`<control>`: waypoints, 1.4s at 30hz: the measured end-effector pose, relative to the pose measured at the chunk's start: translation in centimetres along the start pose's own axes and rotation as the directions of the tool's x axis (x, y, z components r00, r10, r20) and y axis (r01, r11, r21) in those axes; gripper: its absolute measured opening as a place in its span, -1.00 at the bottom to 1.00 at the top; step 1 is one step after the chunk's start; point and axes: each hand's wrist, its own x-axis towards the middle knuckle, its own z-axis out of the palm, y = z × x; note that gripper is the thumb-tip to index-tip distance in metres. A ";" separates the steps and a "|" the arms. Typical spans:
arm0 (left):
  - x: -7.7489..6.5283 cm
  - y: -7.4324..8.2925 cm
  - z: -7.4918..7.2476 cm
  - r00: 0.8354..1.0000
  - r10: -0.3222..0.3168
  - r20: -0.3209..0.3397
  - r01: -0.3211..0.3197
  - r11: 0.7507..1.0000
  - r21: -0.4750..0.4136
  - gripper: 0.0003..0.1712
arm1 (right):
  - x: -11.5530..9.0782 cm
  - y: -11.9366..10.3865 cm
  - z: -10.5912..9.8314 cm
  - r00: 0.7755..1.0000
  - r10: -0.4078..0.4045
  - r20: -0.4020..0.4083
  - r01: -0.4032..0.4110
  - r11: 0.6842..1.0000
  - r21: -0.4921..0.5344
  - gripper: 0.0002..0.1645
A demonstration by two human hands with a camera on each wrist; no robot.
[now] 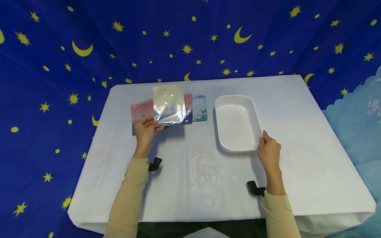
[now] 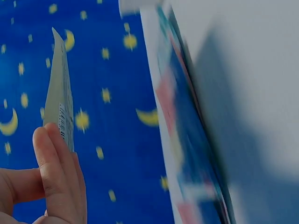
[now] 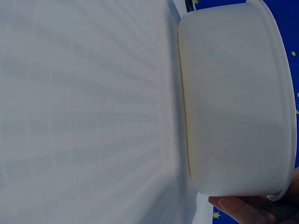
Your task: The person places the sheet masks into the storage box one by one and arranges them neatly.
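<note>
In the head view my left hand (image 1: 146, 130) pinches the lower left corner of a silvery-gold sachet (image 1: 169, 105), holding it raised over other packets. In the left wrist view the sachet (image 2: 60, 93) appears nearly edge-on, a barcode on its back, gripped between thumb and fingers (image 2: 53, 172). Behind it lie a pink-and-blue sachet (image 1: 142, 110), partly covered, and a light blue flowered packet (image 1: 199, 108). My right hand (image 1: 269, 148) holds the near right corner of a white rectangular basin (image 1: 238, 127) by its rim. The basin stands on the table with nothing in it.
A white cloth covers the table (image 1: 300, 148); a shiny, wrinkled clear patch (image 1: 205, 175) shows at its front middle. Dark blue curtain (image 1: 193, 39) with yellow stars and moons hangs behind the table and along the left. Light blue fabric (image 1: 357, 125) hangs at the right.
</note>
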 end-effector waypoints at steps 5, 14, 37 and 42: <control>-2.1 -0.9 6.6 0.991 -0.008 0.134 0.003 0.999 0.042 -0.71 | 0.1 0.0 0.0 1.000 0.020 0.015 -0.020 1.000 -0.013 -0.59; -12.0 6.1 17.7 0.953 -0.125 0.277 0.047 0.961 0.272 -0.80 | -0.1 -0.3 0.1 0.999 0.037 0.031 -0.036 0.999 -0.020 -0.58; -12.9 4.9 16.6 0.897 0.013 0.442 -0.213 0.889 0.406 -0.59 | 0.0 0.1 0.0 1.000 0.002 0.014 -0.002 1.000 -0.031 -0.58; -10.5 5.7 12.6 0.954 0.050 0.296 -0.197 0.848 0.492 -0.65 | -0.1 -0.1 0.0 1.000 0.010 0.029 -0.009 0.999 -0.037 -0.58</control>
